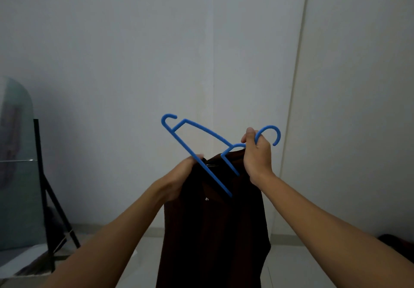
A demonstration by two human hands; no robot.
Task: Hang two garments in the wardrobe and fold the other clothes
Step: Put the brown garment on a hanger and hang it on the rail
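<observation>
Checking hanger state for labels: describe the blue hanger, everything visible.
The blue hanger looks like thin moulded plastic, matte and one colour. Its hook curls open at the upper right, and a small hooked end shows at the upper left. It is tilted steeply, held up before a pale wall. One end is tucked into the neck of the dark brown garment; the rest is clear. The right hand grips it just below the hook; the left hand holds the garment's collar against the long bar.

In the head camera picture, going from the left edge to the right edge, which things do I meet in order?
Glass panel → black stand → left hand gripping the dark brown shirt → right hand holding the blue hanger by its neck → dark heap on the floor.
</observation>
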